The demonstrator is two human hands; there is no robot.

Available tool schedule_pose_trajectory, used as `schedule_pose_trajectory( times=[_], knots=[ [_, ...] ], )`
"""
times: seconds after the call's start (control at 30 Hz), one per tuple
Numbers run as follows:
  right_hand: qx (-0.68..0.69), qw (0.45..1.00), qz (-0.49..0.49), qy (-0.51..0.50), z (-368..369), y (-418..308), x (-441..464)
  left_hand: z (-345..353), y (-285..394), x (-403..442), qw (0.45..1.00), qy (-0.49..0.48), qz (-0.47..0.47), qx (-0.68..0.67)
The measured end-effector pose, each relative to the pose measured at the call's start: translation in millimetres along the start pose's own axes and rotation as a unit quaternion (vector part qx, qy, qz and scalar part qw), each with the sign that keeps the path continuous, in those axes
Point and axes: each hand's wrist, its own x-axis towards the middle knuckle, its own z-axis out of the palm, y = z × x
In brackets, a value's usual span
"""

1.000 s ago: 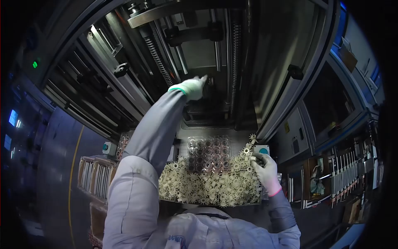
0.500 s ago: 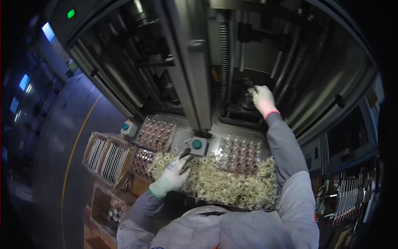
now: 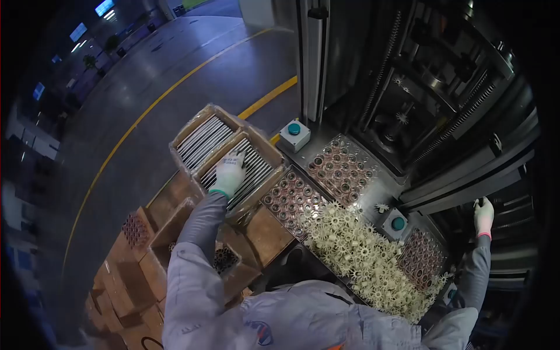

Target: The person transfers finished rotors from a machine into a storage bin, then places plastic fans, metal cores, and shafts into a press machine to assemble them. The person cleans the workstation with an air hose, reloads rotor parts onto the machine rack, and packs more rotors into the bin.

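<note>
Rods [image 3: 256, 169] lie side by side in the compartments of a box [image 3: 268, 150] to the left of the tabletop [image 3: 379, 189]. The left hand [image 3: 230, 171] is over the rods in the nearer compartment, fingers extended onto or just above them; whether it pinches one cannot be told. The right hand [image 3: 483, 216] is well apart, beside the machine frame [image 3: 455, 181], with its fingers partly curled; its grip, and anything in it, cannot be made out. Caution: the rods are closely packed, so a loose pinch could lift two together or let one slip back askew. Gloved fingertips may reduce feel and cause either fault. A rod swung low toward the tabletop could strike the trays [image 3: 354, 150] or scatter the heaped gears [image 3: 356, 248]. With the arms spread wide, attention divided between both sides could let the right hand knock against the frame.
</note>
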Motion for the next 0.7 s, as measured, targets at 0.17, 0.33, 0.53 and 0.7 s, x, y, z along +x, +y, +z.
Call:
schedule_pose_trajectory(
  times=[0.17, 0.33, 0.53, 0.7],
  knots=[
    [0.168, 0.982, 0.047, 0.076, -21, -23, -17, 78, -27, 59, 0.985, 0.050, 0.081, 0.141],
    [0.072, 0.993, 0.081, 0.034, -49, -35, -30, 97, -48, 63, 0.993, -0.009, 0.007, 0.122],
    [-0.021, 0.995, 0.092, 0.029, -31, -44, -21, 103, -98, 1, 0.981, -0.031, -0.027, 0.189],
    [-0.035, 0.995, 0.075, -0.058, -44, -45, -15, 38, -60, -15, 0.982, -0.109, -0.072, 0.138]
  ],
)
